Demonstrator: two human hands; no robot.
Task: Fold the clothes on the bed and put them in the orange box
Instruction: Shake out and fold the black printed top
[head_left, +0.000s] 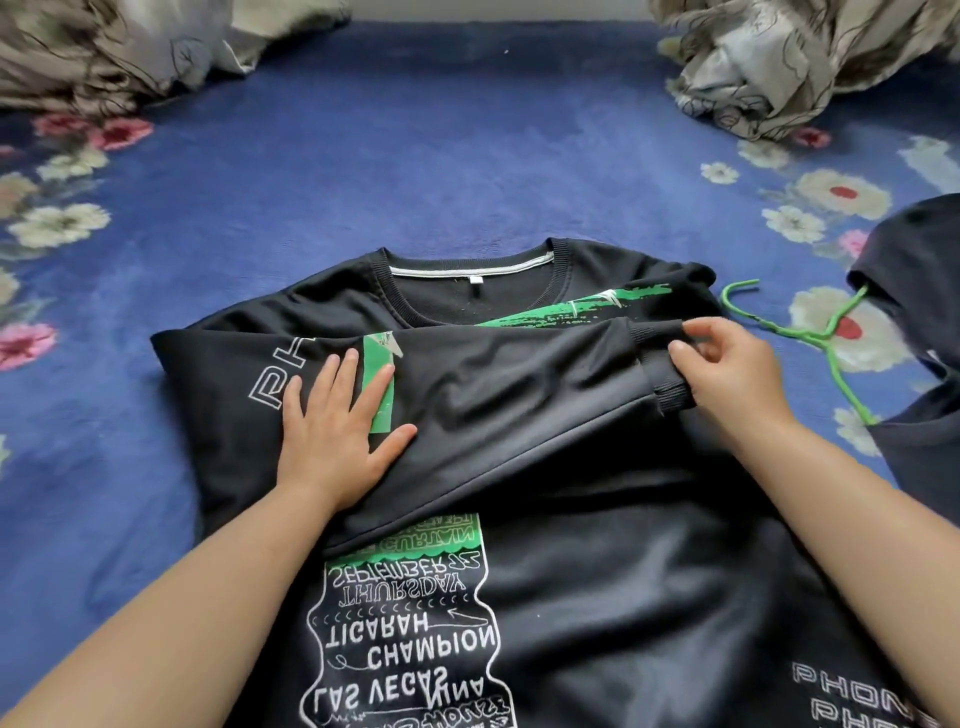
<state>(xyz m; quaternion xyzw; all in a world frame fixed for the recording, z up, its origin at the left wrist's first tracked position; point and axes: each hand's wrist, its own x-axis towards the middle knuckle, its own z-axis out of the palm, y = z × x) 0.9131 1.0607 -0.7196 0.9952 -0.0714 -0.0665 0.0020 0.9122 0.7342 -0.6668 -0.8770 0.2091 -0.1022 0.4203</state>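
Progress: I read this as early in the first fold. The black sweatshirt (597, 597) lies face up on the blue floral bedspread (415, 156), collar away from me, printed chest panel toward me. One sleeve (519, 395) is already laid across the chest from my left side to my right, its ribbed cuff (660, 374) ending near the right shoulder. Not yet done, as far as I can see: the other sleeve, the side folds, the final halving of the body. A second dark garment (919, 332) sits at the right edge, on a green hanger (810, 332), unfolded. The orange box is not in view, so nothing can be logged as packed.

Left hand (337, 431): flat, palm down, fingers straight and spread, pressing the upper part of the folded sleeve against the body of the sweatshirt, partly over a green print patch. It holds nothing; it only pins the cloth.

Right hand (727, 369): at the cuff end, fingers curled, thumb and fingertips pinching the ribbed cuff. The wrist comes in from the lower right; forearm lies over the sweatshirt's right side.

Judgement: I am setting the cuff in line while the left hand keeps the fold from sliding. Sleeve cloth shows soft ridges between the hands, so it wants smoothing before the next fold
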